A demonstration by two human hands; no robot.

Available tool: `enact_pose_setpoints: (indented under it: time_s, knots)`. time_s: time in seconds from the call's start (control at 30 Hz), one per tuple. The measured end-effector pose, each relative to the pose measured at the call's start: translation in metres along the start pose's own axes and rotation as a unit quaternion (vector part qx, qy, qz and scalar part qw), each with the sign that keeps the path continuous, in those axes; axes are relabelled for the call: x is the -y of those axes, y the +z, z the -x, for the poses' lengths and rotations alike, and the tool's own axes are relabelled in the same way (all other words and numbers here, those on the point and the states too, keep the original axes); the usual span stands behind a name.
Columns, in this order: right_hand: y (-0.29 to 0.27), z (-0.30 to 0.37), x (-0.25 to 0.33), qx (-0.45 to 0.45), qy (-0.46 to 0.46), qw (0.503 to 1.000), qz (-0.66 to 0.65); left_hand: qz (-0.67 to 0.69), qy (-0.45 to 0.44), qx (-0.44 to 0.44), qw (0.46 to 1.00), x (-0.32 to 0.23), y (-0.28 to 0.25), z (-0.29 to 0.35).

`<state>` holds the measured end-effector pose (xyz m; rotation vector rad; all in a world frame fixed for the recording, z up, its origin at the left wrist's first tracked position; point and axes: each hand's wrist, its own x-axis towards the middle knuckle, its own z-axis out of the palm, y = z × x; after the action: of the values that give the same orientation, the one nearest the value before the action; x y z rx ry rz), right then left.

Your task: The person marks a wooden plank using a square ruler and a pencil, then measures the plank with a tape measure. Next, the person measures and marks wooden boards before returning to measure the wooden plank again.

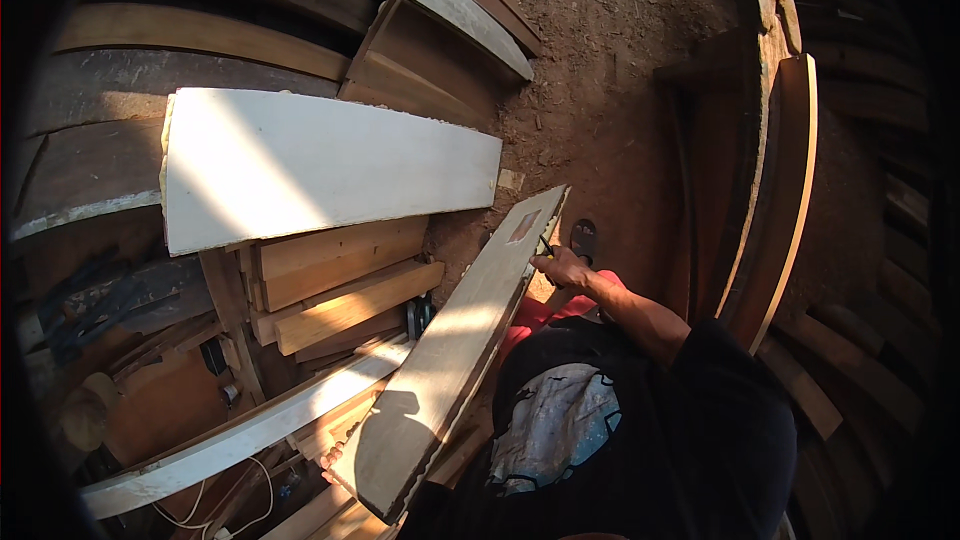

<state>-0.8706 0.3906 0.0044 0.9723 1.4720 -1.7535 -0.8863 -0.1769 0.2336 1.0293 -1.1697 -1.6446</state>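
A long, pale, weathered wooden panel (470, 310) slants in front of my body, with a rectangular cut-out near its far end and a ragged right edge. My left hand (332, 461) is closed around the panel's near left edge; only the fingers show. At the far right edge, my right hand (565, 269) is closed around a small hand tool (547, 250) with dark and yellow parts. The fist hides most of this tool, so its kind is unclear. The shadow of my head falls on the near part of the panel.
A wide white board (330, 165) lies across stacked timber (345, 260) at left. A white-edged plank (250, 435) and a pale cable (262, 500) are at lower left. Upright planks (795, 170) stand at right. Bare soil (600, 70) stretches ahead, with a dark sandal (583, 237) below.
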Motion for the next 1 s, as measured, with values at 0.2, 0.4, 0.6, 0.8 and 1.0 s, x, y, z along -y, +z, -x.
enact_pose_setpoints:
  time_s: [0.2, 0.4, 0.6, 0.8, 1.0]
  knots:
    - [0.008, 0.007, 0.006, 0.011, -0.049, 0.997, -0.059, 0.011, 0.01, 0.014, 1.0, -0.004, 0.026, 0.007]
    - [-0.007, 0.019, 0.017, -0.006, -0.051, 0.998, -0.047, 0.037, 0.018, 0.053, 0.998, -0.003, 0.077, 0.016]
    - [-0.021, 0.017, 0.023, -0.038, -0.06, 0.997, -0.001, 0.032, 0.079, 0.12, 0.989, 0.0, 0.135, 0.007]
    - [-0.032, 0.022, 0.026, -0.063, -0.097, 0.993, -0.017, -0.089, 0.234, 0.153, 0.956, 0.025, 0.236, 0.055]
    - [-0.024, 0.029, 0.029, -0.042, -0.093, 0.994, -0.044, -0.171, 0.36, 0.076, 0.914, 0.043, 0.316, 0.073]
